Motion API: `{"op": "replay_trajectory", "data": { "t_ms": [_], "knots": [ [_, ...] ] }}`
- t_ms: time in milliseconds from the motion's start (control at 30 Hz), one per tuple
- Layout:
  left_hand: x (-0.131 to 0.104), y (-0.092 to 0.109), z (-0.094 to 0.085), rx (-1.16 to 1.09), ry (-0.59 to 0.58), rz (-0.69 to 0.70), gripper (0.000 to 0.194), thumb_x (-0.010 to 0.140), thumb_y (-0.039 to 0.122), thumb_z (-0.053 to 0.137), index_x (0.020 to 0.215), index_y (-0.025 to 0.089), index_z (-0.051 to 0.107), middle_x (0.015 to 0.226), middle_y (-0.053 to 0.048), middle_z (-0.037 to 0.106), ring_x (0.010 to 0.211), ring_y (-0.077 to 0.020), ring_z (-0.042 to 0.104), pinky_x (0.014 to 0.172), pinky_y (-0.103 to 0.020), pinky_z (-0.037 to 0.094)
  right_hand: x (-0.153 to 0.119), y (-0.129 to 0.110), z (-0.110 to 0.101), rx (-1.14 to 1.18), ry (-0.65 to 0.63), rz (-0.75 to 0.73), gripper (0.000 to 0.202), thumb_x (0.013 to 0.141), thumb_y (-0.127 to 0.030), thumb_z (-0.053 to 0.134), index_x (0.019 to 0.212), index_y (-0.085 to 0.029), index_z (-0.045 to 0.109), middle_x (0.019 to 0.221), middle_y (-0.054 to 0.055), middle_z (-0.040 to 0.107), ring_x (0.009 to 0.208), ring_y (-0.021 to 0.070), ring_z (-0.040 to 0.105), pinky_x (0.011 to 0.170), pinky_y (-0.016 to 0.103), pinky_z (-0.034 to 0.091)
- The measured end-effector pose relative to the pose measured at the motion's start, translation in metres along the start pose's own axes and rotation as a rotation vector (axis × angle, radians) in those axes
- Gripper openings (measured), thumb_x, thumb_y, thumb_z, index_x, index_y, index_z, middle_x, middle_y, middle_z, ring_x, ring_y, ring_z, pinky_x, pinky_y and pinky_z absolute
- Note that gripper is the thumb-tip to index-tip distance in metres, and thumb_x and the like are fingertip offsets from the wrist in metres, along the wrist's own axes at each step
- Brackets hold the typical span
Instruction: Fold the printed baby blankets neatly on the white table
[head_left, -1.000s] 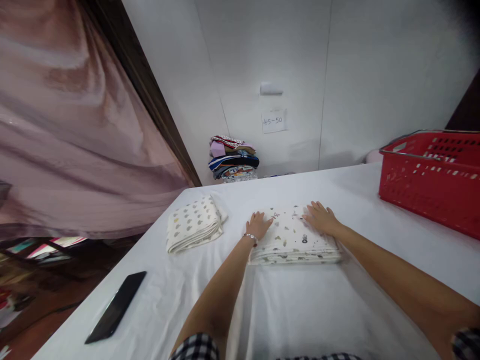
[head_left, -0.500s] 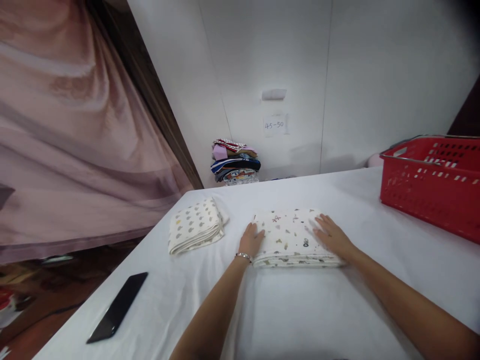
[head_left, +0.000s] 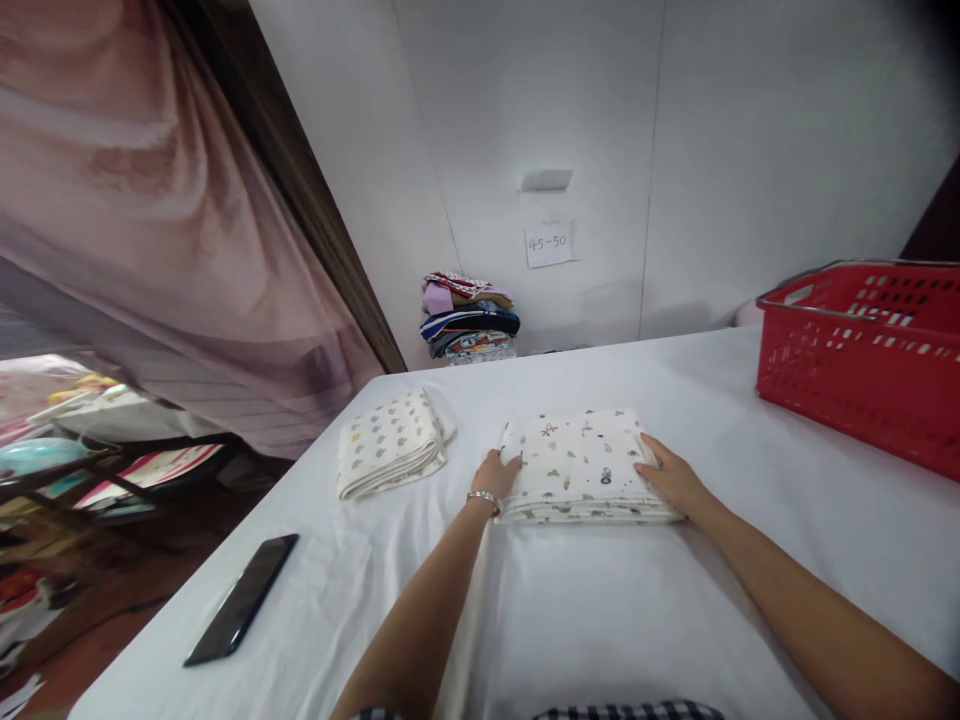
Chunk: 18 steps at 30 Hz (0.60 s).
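A white folded cloth (head_left: 581, 460) with small scattered prints lies flat on the white-covered table, its layered edge facing me. At its left side, my left hand (head_left: 496, 478), with a bracelet at the wrist, grips the edge with the thumb on top. My right hand (head_left: 675, 482) holds the opposite edge, thumb over the upper layer and fingers along the side. The undersides of the fingers are partly hidden. To the left lies a second folded white cloth (head_left: 390, 445) with rows of grey prints, touched by neither hand.
A red plastic basket (head_left: 855, 370) stands on the table (head_left: 600, 600) at the right. A black phone (head_left: 244, 600) lies near the left edge. Behind the far edge rises a stack of folded fabrics (head_left: 471, 318) against the wall. A pink curtain (head_left: 150, 200) hangs at the left.
My hands have shifted from lying over the top of the printed cloth to gripping its left and right edges. The curtain has swung, exposing items beyond it at lower left.
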<state>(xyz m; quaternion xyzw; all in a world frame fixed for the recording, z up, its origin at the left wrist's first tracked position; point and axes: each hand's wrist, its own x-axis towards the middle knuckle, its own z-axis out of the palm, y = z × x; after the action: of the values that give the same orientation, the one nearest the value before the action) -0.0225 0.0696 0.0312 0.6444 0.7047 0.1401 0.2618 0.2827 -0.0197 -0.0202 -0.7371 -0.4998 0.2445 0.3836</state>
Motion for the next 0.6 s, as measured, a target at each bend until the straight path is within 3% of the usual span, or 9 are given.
{"op": "replay_trajectory", "data": {
  "t_ms": [167, 333, 467, 600],
  "knots": [
    [-0.021, -0.011, 0.000, 0.016, 0.047, 0.130, 0.053, 0.084, 0.044, 0.050, 0.127, 0.015, 0.041, 0.114, -0.016, 0.062, 0.104, -0.0265, 0.059, 0.085, -0.033, 0.042, -0.006, 0.001, 0.003, 0.010, -0.023, -0.063, 0.063, 0.076, -0.030, 0.052, 0.138, -0.021, 0.039, 0.141, 0.003, 0.041, 0.128, 0.0238, 0.039, 0.109, 0.037, 0.030],
    [-0.030, -0.026, 0.002, 0.007, 0.019, 0.078, 0.055, 0.084, 0.045, 0.050, 0.129, 0.015, 0.040, 0.113, -0.015, 0.062, 0.105, -0.0257, 0.058, 0.086, -0.033, 0.042, -0.006, -0.001, -0.001, -0.094, -0.100, -0.070, 0.065, 0.076, -0.031, 0.052, 0.138, -0.021, 0.038, 0.145, 0.005, 0.035, 0.131, 0.0246, 0.034, 0.109, 0.039, 0.029],
    [-0.035, -0.021, 0.000, 0.086, 0.063, 0.094, 0.059, 0.084, 0.047, 0.048, 0.133, 0.015, 0.036, 0.119, -0.017, 0.059, 0.109, -0.0276, 0.056, 0.087, -0.036, 0.043, -0.009, -0.018, -0.010, -0.237, -0.037, -0.202, 0.060, 0.082, -0.035, 0.047, 0.140, -0.023, 0.035, 0.150, 0.005, 0.022, 0.135, 0.0256, 0.025, 0.107, 0.040, 0.031],
    [-0.045, -0.013, 0.003, 0.185, 0.236, 0.364, 0.059, 0.084, 0.041, 0.051, 0.135, 0.016, 0.036, 0.142, -0.015, 0.037, 0.129, -0.0268, 0.036, 0.102, -0.037, 0.034, -0.025, -0.042, -0.004, -0.372, -0.076, -0.419, 0.057, 0.088, -0.048, 0.037, 0.141, -0.027, 0.033, 0.151, 0.003, 0.021, 0.136, 0.0256, 0.023, 0.110, 0.043, 0.024]
  ]
}}
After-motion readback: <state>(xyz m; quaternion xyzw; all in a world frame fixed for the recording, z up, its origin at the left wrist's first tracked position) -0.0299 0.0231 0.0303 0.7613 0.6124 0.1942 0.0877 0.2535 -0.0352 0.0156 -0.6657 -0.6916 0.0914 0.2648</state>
